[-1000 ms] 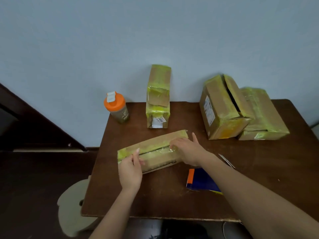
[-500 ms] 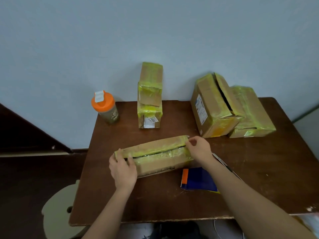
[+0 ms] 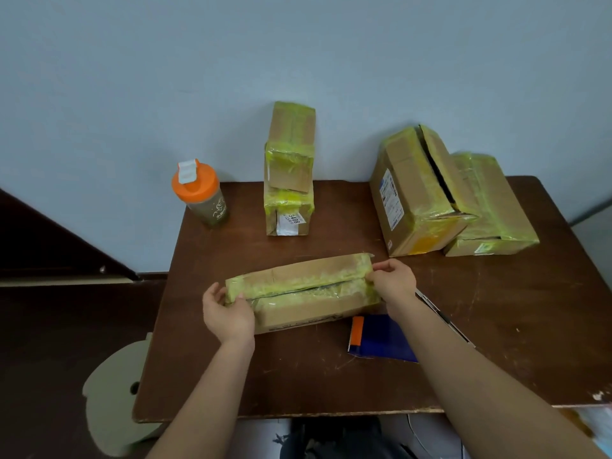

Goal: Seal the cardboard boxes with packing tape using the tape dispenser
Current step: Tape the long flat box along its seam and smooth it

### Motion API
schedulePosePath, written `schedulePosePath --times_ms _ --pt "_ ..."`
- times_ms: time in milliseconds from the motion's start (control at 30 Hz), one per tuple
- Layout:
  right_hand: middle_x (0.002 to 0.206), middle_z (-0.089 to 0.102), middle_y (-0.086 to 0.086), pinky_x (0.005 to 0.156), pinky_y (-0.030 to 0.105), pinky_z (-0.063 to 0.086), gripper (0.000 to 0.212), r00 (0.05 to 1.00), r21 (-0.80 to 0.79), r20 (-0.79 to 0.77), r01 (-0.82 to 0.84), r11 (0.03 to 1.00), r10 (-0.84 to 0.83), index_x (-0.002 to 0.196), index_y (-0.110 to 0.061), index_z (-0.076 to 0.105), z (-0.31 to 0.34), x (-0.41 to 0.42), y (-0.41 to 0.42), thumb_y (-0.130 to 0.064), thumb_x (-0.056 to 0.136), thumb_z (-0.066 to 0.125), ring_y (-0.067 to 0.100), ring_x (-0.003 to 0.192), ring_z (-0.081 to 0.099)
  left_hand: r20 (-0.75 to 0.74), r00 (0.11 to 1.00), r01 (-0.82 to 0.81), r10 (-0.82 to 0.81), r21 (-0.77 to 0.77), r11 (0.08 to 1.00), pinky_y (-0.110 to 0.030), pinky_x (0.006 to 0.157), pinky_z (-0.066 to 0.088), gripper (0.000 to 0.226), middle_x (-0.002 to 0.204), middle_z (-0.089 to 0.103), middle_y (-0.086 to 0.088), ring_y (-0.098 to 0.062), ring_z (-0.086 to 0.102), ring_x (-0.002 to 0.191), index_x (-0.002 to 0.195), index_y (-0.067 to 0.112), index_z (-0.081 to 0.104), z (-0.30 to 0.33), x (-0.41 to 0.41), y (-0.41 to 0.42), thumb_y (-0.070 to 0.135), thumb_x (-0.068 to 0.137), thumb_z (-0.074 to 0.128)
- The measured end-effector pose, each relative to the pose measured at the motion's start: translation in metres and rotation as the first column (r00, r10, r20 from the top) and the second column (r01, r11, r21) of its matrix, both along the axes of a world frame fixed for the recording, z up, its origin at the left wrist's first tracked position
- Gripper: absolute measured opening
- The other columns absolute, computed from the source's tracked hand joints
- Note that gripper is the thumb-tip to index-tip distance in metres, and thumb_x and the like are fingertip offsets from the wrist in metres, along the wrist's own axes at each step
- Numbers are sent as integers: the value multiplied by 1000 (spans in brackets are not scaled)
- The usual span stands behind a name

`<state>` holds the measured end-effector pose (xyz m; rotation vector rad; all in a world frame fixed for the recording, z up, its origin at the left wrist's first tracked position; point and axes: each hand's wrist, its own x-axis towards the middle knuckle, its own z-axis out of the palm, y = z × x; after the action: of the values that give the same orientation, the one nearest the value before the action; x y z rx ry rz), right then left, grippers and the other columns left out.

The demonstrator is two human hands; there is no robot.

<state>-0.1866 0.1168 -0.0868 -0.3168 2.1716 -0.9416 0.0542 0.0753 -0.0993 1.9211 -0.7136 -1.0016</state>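
Observation:
A long flat cardboard box (image 3: 304, 289), streaked with yellow-green tape along its top seam, lies across the middle of the brown table (image 3: 496, 326). My left hand (image 3: 227, 313) grips its left end, thumb on top. At the right end my right hand (image 3: 392, 283) is closed on the box's edge. A blue and orange tape dispenser (image 3: 377, 337) lies flat on the table just in front of the box, partly under my right forearm; neither hand touches it.
A tall taped box (image 3: 289, 170) stands against the wall at the back. Two larger taped boxes (image 3: 417, 193) (image 3: 490, 210) lean together at the back right. An orange-lidded shaker bottle (image 3: 200, 193) stands back left. A pale stool (image 3: 112, 392) sits left of the table.
My right hand slid from the top of the box to its right end. My left hand shifted to the left end. The view moved slightly.

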Motion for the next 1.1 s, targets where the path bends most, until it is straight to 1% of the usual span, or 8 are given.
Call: schedulePosePath --times_ms 133,267,433,533,700,900,967,1100 --pt "79 63 -1 56 26 45 17 992 -14 80 98 995 -96 84 -12 69 -1 -2 -2 3 87 62 10 69 53 -8 998 -70 70 29 997 -35 104 45 39 125 62 -1 -19 57 118 123 13 64 -7 -1 -2 -3 87 64" --pt "86 69 6 74 38 57 16 996 38 0 89 995 -89 79 -10 71 0 -2 -8 -2 87 61 18 74 60 -7 992 -122 122 60 991 -31 102 45 36 126 63 -2 -21 57 116 119 13 68 -5 0 -5 -4 87 63" --pt "95 67 8 67 35 53 18 933 172 -223 -249 953 284 78 -15 67 17 -5 -10 -14 90 53 27 80 65 121 992 29 -38 75 997 -27 101 40 36 132 57 -10 -28 54 122 126 5 62 3 1 -7 -5 92 53" --pt "99 64 5 76 37 54 15 753 396 -308 -454 798 581 96 -15 67 35 -8 -4 -15 88 55 27 89 63 323 932 133 -167 124 983 -39 104 39 39 136 40 -18 -36 42 123 131 6 57 11 4 -6 0 92 55" --pt "96 53 2 70 34 42 12 536 529 -355 -561 637 766 101 -13 56 67 -2 19 -12 89 55 26 96 61 485 846 189 -223 118 975 -43 102 34 56 134 30 -17 -36 34 118 136 10 48 27 -5 3 -3 83 61" --pt "133 53 7 100 47 42 81 139 776 156 -630 -34 978 135 -16 48 71 8 42 -58 72 78 34 128 44 487 747 574 -452 -130 809 -33 89 46 19 101 55 -5 -24 57 90 101 9 70 35 -32 30 -1 85 65" --pt "143 45 9 106 54 35 96 78 789 190 -605 -105 979 147 -22 34 58 8 49 -57 70 80 38 135 34 395 703 680 -592 -129 722 -27 76 48 3 79 66 6 -13 62 75 81 12 75 38 -42 43 9 82 74" --pt "148 35 12 106 57 35 105 33 792 116 -607 -72 993 152 -31 17 43 6 62 -55 71 80 39 137 31 233 615 774 -753 5 633 -24 70 49 39 54 60 1 -12 54 52 52 10 63 28 -52 62 34 80 76"
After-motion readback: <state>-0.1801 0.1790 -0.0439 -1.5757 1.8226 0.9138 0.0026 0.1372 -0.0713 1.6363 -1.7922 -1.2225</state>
